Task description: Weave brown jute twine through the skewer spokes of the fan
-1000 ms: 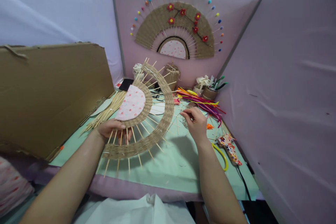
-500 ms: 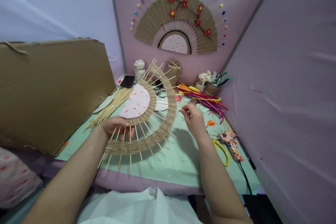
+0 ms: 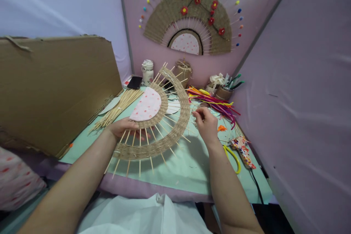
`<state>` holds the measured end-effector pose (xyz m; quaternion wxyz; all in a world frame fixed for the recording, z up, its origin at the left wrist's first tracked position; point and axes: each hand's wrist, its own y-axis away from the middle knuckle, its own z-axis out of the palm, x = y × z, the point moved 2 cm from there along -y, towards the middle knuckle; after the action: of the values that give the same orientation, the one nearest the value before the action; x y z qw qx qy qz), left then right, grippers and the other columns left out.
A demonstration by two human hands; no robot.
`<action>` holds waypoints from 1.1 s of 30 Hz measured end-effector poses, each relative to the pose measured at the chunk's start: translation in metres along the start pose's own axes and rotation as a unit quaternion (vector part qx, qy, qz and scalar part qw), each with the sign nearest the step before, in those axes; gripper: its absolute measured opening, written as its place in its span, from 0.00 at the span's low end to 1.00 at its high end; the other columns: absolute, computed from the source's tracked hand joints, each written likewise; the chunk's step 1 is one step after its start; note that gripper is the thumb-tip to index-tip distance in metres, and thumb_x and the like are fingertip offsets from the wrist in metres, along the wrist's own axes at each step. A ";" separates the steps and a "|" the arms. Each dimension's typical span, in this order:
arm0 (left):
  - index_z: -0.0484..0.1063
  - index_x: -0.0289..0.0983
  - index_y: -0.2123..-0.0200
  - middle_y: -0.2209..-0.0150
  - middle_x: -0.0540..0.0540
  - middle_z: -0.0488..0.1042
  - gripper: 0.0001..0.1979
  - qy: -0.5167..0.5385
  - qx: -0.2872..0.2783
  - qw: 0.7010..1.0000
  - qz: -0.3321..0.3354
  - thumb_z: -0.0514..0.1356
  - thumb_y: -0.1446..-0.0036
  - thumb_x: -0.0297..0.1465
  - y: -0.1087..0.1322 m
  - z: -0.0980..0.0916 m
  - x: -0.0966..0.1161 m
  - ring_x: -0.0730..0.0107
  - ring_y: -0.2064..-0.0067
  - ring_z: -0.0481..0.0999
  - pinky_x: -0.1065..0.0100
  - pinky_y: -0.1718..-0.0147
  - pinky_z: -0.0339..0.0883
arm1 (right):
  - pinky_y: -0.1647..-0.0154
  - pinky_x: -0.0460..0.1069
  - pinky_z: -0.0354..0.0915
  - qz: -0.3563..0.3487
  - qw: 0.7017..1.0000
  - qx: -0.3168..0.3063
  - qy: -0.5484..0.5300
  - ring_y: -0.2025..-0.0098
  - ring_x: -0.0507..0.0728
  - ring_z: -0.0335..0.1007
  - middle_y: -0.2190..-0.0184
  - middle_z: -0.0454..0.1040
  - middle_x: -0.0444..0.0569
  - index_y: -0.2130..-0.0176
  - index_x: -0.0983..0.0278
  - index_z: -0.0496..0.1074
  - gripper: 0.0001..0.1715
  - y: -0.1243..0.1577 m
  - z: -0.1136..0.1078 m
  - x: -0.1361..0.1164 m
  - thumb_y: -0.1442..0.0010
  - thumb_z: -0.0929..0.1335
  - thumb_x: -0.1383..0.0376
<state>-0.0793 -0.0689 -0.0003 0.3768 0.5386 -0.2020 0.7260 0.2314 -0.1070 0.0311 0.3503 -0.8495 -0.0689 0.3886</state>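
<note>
My left hand (image 3: 124, 128) grips a woven fan (image 3: 175, 134) by its inner band, thumb on top and fingers underneath. The fan has a white half-round centre with pink dots (image 3: 146, 105), thin wooden sticks fanning outward, and a wide band of twine woven across them. It is tilted above the table, its curved edge toward the right. Just beyond that edge my right hand (image 3: 206, 124) is closed in a pinch, thumb against fingers, by the stick tips. What the pinch holds is too fine to make out.
Behind the fan are a bundle of sticks (image 3: 120, 108), a phone (image 3: 134, 82), a white bottle (image 3: 148, 72), a twine roll (image 3: 183, 73) and coloured pipe cleaners (image 3: 215, 104). Yellow-handled scissors (image 3: 234, 159) and a patterned glue gun (image 3: 242, 150) lie right. Cardboard (image 3: 60, 91) stands left; a finished fan (image 3: 161, 18) hangs behind.
The view has shifted slightly, so most things sit a little further right. My left hand still holds the fan, and my right hand stays pinched near its edge.
</note>
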 end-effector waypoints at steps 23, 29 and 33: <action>0.55 0.33 0.39 0.57 0.38 0.77 0.35 0.105 0.155 0.980 0.069 0.58 0.52 0.22 -0.018 0.001 -0.002 0.59 0.59 0.78 0.66 0.61 0.72 | 0.84 0.43 0.57 0.241 0.934 -0.056 -0.257 0.83 0.48 0.62 0.83 0.68 0.40 0.73 0.64 0.65 0.18 -0.006 -0.003 0.007 0.58 0.73 0.58; 0.56 0.34 0.40 0.56 0.38 0.77 0.34 0.121 0.141 0.980 0.068 0.59 0.52 0.22 -0.016 -0.001 -0.003 0.59 0.60 0.78 0.64 0.60 0.72 | 0.86 0.41 0.44 0.301 0.871 -0.111 -0.373 0.85 0.45 0.52 0.84 0.60 0.35 0.72 0.61 0.57 0.22 -0.005 -0.004 0.006 0.59 0.74 0.60; 0.57 0.31 0.41 0.56 0.37 0.77 0.33 0.136 0.131 0.980 0.066 0.58 0.51 0.22 -0.014 -0.003 -0.004 0.58 0.59 0.78 0.63 0.58 0.71 | 0.84 0.41 0.43 0.328 0.802 -0.208 -0.454 0.83 0.45 0.48 0.83 0.55 0.34 0.71 0.61 0.58 0.21 -0.004 -0.008 0.003 0.57 0.73 0.59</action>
<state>-0.0702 -0.0595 -0.0063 0.2780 0.4651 -0.0875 0.8359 0.2396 -0.1070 0.0352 -0.0547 -0.6003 -0.0161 0.7977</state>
